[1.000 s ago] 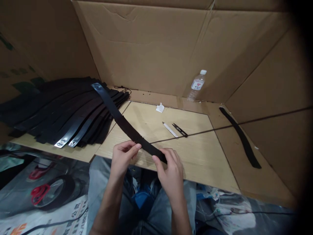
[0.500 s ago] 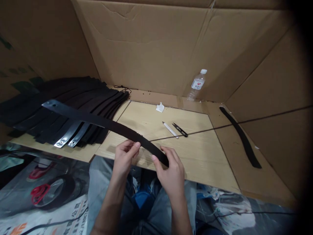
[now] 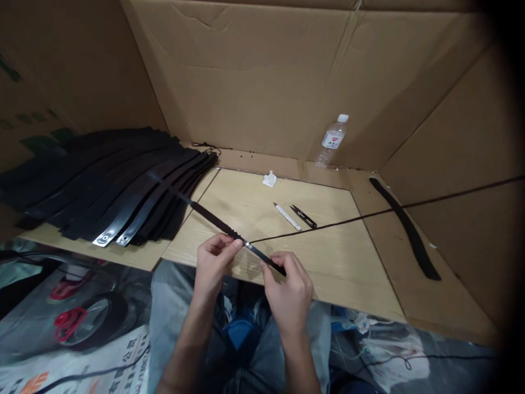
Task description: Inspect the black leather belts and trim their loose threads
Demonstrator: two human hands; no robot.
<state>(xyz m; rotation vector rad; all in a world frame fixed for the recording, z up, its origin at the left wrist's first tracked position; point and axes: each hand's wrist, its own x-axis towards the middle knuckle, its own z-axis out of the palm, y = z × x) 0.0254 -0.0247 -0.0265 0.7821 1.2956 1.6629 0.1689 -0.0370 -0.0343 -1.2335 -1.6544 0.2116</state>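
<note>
Between both hands I hold a long black strip (image 3: 215, 221), turned almost edge-on, its far end blurred over the pile at the left. Dark cord is wrapped round part of it. My left hand (image 3: 215, 262) pinches the strip near its middle, at the wrapping. My right hand (image 3: 289, 284) grips its near end between thumb and fingers. From the strip by my left fingers a taut dark cord (image 3: 348, 220) runs off to the right, past the small black thread snips (image 3: 303, 216) and a white pencil-like stick (image 3: 287, 215).
A fanned pile of black strips (image 3: 102, 186) covers the left side. One separate curved strip (image 3: 406, 230) lies at the right, under the cord. A plastic bottle (image 3: 332, 139) and a scrap of white paper (image 3: 269, 178) are towards the back. Cardboard walls (image 3: 254, 82) enclose the board.
The strip has been turned from its broad face to nearly edge-on, and its far end has swung. Both hands keep hold of it, almost in place.
</note>
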